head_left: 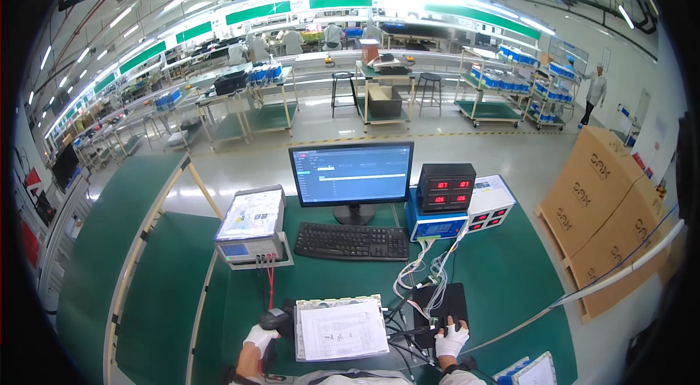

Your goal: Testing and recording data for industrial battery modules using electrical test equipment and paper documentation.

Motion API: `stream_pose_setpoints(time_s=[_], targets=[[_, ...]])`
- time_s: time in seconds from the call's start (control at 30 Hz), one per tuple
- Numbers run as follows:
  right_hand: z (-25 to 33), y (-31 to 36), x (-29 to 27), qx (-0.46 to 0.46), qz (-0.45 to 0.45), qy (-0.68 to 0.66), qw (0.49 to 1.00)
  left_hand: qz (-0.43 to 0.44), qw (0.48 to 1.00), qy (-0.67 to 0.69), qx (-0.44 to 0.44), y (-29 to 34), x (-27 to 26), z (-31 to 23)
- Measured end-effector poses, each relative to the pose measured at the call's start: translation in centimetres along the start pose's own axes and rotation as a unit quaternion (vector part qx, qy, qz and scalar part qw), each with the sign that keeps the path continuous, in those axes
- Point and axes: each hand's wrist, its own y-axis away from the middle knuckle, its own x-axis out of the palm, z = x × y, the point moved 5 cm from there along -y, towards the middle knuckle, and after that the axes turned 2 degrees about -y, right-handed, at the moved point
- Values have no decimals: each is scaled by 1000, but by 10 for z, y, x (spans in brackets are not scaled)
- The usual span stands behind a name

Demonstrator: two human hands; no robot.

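Observation:
My left hand (260, 339), in a white glove, is closed around the handle of a dark handheld barcode scanner (274, 320). The scanner's head is beside the left edge of a white sheet of paper (343, 332), which lies on a light, flat box-like thing (339, 303). On the black mouse pad (458, 301) rests my right hand (452, 340), gloved in white with bare fingertips. Its fingers curve over a dark computer mouse that the hand mostly hides. Black and white cables (399, 330) run between the paper and the pad.
A monitor (352, 175) and keyboard (351, 241) stand on the green bench, with a bench instrument (252, 228) to their left. Right of the monitor are stacked meters (446, 188) with red displays. Large cartons (601, 210) stand on a pallet at right. People work farther back.

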Motion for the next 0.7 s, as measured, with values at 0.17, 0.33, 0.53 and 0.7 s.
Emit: stream_pose_setpoints(time_s=[0.17, 0.33, 0.53, 0.7], targets=[[3, 1, 3, 7, 8, -5, 1000, -144, 975, -148, 86, -7, 19, -17], [-1, 3, 4, 14, 16, -6, 1000, -165, 941, -295, 24, -3, 40, -27], [-3, -1, 5, 7, 20, -5, 1000, -328, 899, -280, 78, 34, 50, -49], [2, -1, 3, 8, 17, -6, 1000, -248, 925, -197, 211, 60, 89, -52]])
